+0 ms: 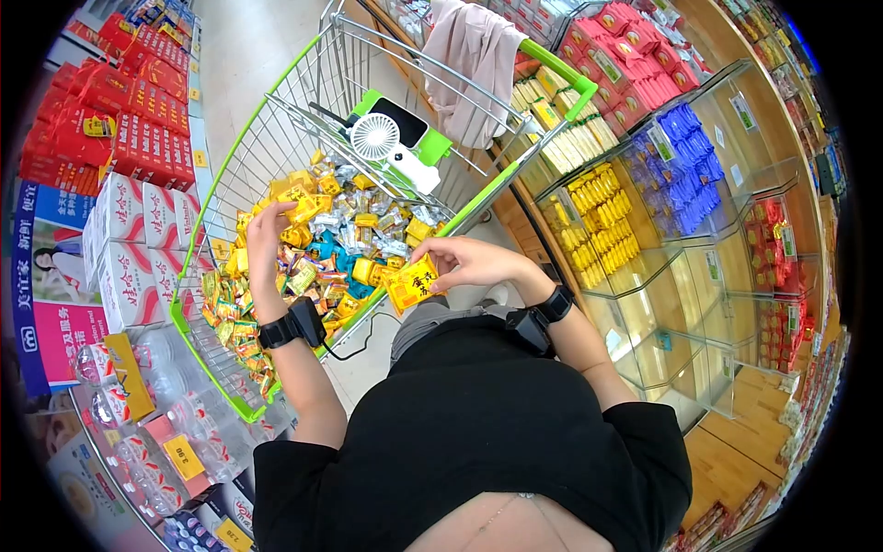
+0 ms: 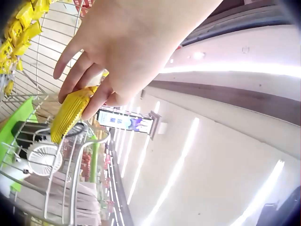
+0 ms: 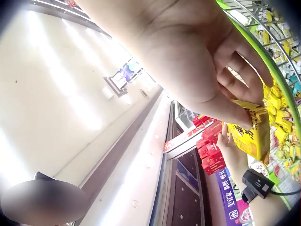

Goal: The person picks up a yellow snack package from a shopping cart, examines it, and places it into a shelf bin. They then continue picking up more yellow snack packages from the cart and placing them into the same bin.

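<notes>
Evidently, both hands [image 1: 267, 247] [image 1: 471, 262] pinch yellow packets [image 2: 70, 114] [image 3: 251, 137], the left one's ridges showing only in the left wrist view.

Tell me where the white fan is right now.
In the head view, the white fan is in the cart, above centre, beyond the heap of packets, beside a dark-screened device and left of the draped cloth.

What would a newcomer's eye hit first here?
Probably the heap of yellow, silver and blue wrapped packets filling much of the green-trimmed wire shopping cart. Next, likely the white handheld fan beyond the heap, then the flat yellow packet with dark lettering pinched in the right hand, by the cart's near side.
</notes>
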{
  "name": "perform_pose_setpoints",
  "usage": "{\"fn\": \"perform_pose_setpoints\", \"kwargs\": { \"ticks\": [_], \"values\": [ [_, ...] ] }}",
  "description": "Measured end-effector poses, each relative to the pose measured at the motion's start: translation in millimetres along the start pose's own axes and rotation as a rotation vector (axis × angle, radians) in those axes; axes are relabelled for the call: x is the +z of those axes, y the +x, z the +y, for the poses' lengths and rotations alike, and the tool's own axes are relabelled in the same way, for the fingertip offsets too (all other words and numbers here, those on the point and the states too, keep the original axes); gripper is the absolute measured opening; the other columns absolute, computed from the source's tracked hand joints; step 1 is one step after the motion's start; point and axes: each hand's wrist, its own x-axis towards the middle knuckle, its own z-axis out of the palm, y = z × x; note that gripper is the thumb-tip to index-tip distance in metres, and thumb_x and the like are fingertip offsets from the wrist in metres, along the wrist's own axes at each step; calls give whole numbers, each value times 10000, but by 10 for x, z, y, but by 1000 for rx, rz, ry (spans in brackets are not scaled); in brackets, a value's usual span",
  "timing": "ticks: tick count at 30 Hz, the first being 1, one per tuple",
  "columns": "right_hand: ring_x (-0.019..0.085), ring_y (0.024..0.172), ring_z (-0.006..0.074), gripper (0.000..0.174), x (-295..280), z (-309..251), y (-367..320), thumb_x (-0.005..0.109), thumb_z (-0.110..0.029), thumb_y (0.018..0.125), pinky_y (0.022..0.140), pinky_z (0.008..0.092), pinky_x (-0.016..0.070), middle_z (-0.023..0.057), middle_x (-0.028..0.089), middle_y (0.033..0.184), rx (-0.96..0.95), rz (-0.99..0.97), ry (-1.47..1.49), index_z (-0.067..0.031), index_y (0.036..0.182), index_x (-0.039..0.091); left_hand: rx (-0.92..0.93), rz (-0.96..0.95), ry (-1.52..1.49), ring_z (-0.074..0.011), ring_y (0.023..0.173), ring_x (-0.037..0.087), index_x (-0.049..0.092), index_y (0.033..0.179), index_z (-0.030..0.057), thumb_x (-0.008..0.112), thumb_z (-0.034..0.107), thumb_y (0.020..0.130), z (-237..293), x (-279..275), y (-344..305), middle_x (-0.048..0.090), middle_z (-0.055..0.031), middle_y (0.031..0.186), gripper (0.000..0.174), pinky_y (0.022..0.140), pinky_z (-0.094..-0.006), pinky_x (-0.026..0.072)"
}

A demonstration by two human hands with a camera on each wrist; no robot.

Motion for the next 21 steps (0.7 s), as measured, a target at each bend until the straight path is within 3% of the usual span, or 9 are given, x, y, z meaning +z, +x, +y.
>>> {"fn": "perform_pose_setpoints", "kwargs": {
  "ticks": [15, 21],
  "values": [
    [492, 698, 77, 380, -186, 163, -659, 614, -62, 713, 617, 216, 408, 18, 517, 835, -45, 56, 70, -77, 1054, 447, 233, -334, -41, -116, 781, 517, 588, 773, -27, 376, 205, 860, 888, 887, -683, 590, -58, 780, 326, 774, -252, 382],
    [473, 662, 65, 380, -240, 255, -1015, 611, -62, 708, 577, 207, 383, 17, 501, 761, -75, 133, 104, -59, 1046, 438, 275, -466, 18, -108, 722, 483, 569, 732, -29, 393, 197, 857, 893, 1327, -820, 557, -31, 716, 313, 713, -236, 365]
  ]
}}
